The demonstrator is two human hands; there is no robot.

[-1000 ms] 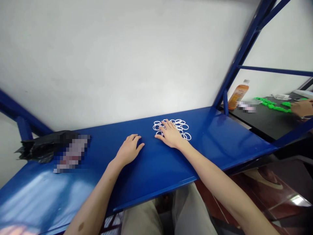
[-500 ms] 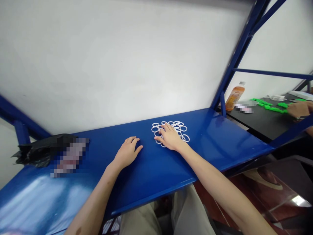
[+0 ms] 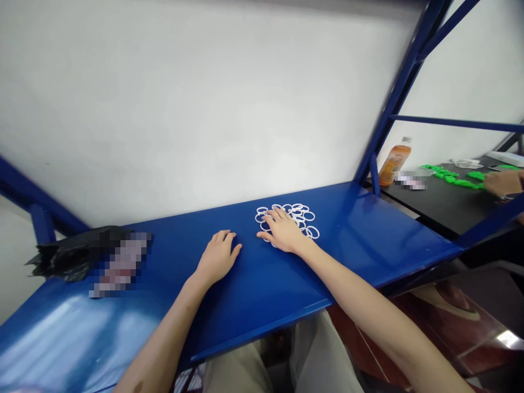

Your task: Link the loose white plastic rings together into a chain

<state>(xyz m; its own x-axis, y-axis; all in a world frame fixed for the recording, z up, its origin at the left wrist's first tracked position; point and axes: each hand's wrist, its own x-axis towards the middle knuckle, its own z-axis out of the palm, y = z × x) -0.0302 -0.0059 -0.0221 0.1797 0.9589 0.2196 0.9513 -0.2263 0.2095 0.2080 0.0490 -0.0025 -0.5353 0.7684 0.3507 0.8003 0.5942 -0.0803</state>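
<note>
Several thin white rings (image 3: 312, 232) lie in a loose, overlapping cluster on the blue tabletop (image 3: 262, 295). My right hand (image 3: 283, 229) rests palm down over the cluster with its fingers spread, hiding some of the rings. Left of the cluster, my left hand (image 3: 219, 254) lies on the bare blue surface, fingers loosely extended and slightly curved, thumb apart. Nothing shows in it. A gap of blue tabletop separates the two hands.
A crumpled black plastic bag (image 3: 61, 254) lies at the left beside a blurred-out item (image 3: 123, 265). Blue frame posts (image 3: 393, 103) rise at the right. Beyond them a black table (image 3: 434, 199) holds an orange drink bottle (image 3: 395, 162), green pieces (image 3: 454, 177) and another person's hand (image 3: 503, 183).
The view has shifted slightly. My right hand stays spread over the rings, its fingers a little differently placed. My left hand keeps nearly the same place and pose.
</note>
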